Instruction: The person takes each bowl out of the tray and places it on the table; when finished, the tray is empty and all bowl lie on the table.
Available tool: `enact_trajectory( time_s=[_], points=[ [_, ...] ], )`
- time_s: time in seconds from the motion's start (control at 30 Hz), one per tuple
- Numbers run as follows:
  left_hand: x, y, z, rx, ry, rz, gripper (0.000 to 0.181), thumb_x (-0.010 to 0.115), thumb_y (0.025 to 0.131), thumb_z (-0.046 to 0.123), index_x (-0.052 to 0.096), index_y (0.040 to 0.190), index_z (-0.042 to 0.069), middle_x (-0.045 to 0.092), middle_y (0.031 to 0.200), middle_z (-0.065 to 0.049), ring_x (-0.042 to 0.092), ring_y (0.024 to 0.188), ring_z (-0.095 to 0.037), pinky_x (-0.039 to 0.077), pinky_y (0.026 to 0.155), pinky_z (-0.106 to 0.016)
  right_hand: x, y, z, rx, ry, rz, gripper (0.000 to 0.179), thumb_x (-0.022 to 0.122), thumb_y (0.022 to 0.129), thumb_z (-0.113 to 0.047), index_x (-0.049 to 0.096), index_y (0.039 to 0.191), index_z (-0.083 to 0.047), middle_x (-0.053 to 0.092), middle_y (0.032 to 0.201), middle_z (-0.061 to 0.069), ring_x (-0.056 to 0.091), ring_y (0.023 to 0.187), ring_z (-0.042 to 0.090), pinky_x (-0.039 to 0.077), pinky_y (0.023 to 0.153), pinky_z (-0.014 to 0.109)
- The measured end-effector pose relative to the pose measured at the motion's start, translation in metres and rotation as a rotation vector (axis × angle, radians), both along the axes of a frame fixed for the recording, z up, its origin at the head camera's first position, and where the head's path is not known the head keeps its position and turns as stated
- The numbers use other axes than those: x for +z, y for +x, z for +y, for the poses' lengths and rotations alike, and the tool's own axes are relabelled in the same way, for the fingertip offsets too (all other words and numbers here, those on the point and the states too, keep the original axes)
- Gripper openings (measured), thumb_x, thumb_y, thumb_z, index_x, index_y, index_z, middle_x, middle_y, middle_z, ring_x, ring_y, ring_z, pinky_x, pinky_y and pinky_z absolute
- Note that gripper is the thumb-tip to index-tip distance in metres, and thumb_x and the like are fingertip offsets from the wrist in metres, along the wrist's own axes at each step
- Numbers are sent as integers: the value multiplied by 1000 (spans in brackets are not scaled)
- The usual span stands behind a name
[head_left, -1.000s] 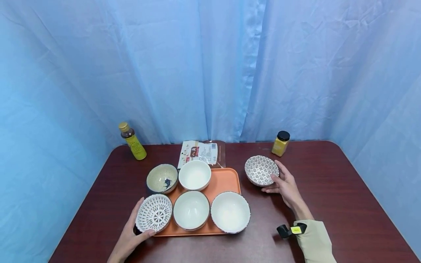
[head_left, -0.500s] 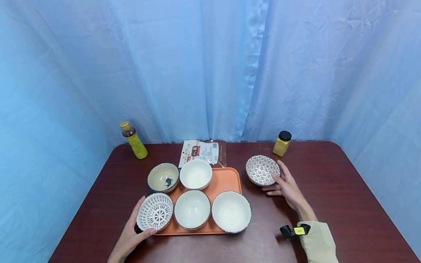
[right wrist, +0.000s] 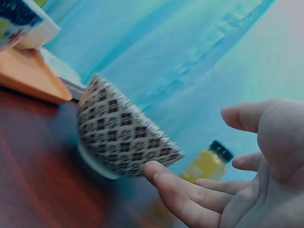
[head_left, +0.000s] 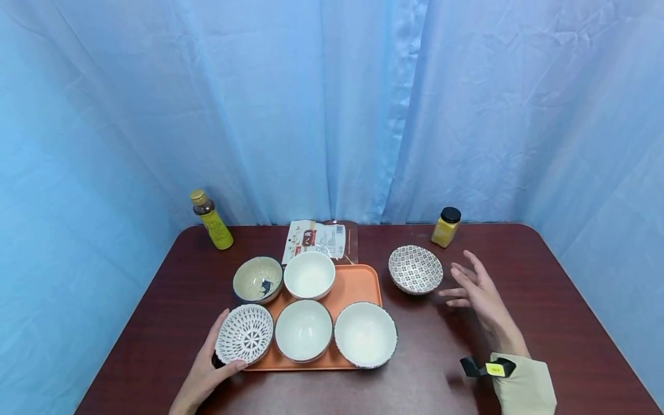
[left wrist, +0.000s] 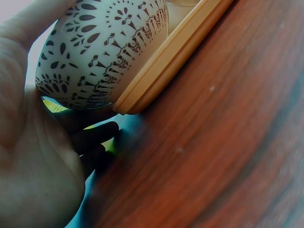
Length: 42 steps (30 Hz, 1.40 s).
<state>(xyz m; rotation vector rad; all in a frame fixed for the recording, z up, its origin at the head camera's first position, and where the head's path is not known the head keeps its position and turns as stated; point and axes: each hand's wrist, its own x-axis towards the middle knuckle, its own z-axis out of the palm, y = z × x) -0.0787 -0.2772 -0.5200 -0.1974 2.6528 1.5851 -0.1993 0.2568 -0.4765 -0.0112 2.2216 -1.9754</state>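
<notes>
A white bowl with dark radiating marks point(head_left: 244, 334) sits at the front left of the orange tray point(head_left: 358, 283). My left hand point(head_left: 204, 369) grips it from the left, thumb at the near rim; in the left wrist view the fingers point(left wrist: 95, 135) reach round below its patterned outside. On the table right of the tray stands a bowl with a grey diamond pattern point(head_left: 415, 269). My right hand point(head_left: 482, 297) is just right of that bowl, fingers spread and holding nothing. In the right wrist view a fingertip overlaps the patterned bowl's point(right wrist: 123, 130) edge; head view shows a gap.
On the tray are a plain white bowl point(head_left: 309, 275), a dark-rimmed bowl point(head_left: 303, 331), a speckle-rimmed bowl point(head_left: 365, 335), and a beige bowl point(head_left: 257, 280) at its left edge. Behind lie a food packet point(head_left: 316, 239), a green-labelled bottle point(head_left: 215, 227) and a yellow jar point(head_left: 445, 228).
My right hand has let go of the grey-patterned bowl and drawn back to the right, its fingers spreading. The left hand still holds its bowl in the same place.
</notes>
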Motion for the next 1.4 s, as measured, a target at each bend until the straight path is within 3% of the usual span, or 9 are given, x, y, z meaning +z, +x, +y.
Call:
enact_trajectory(
  time_s=[0.07,0.17,0.27,0.33,0.53,0.73,0.87,1.0,1.4],
  points=[
    [0,0,0,2,-1,-4,111,84,77,21,13,163,18,17,169,-13,20,149,-37,19,116,-67,6,5,3,-5,22,23,81,46,106,-38,-7,162,-18,23,161,30,74,83,6,60,70,28],
    [0,0,1,4,-10,-13,112,84,77,22,12,163,19,16,169,-14,19,150,-38,19,116,-68,14,12,5,9,53,67,76,47,106,-35,0,162,-16,50,147,2,75,83,7,60,69,28],
    [1,0,1,5,-9,-11,111,84,77,21,12,163,19,17,169,-14,19,150,-39,18,116,-69,21,18,4,49,58,118,68,48,106,-29,10,162,-17,56,125,-27,75,84,9,60,68,30],
    [1,0,1,4,-5,-3,111,83,77,21,13,163,18,17,169,-14,20,149,-38,18,116,-69,25,22,2,86,59,150,63,47,107,-25,15,161,-18,58,121,-32,75,84,11,60,66,31],
    [2,1,1,0,8,10,110,83,77,19,14,162,17,17,169,-14,20,148,-37,18,116,-67,34,32,-12,256,74,201,52,43,107,-14,27,156,-20,61,125,-28,75,84,16,60,64,38],
    [3,1,0,3,-3,-12,110,83,78,21,12,163,19,16,169,-15,19,150,-39,18,115,-69,26,37,-33,451,65,119,55,44,106,-13,24,157,-13,59,131,-25,75,90,22,60,66,41],
    [3,1,0,4,-5,-13,111,83,77,21,12,163,18,16,169,-15,19,150,-39,18,116,-69,15,38,-47,508,54,76,60,47,106,-15,19,157,-5,52,147,6,74,90,27,59,66,41],
    [2,0,1,6,-13,-16,111,83,77,22,12,163,19,16,169,-14,19,149,-39,18,115,-69,3,38,-60,553,27,31,64,49,105,-16,16,158,-3,32,154,36,74,88,28,59,64,42],
    [1,1,-1,1,2,-7,111,83,77,19,13,163,21,16,169,-13,19,150,-39,17,116,-69,-23,39,-80,693,-61,-52,74,51,104,-14,5,162,-8,14,162,34,72,78,33,59,61,43]
  ],
)
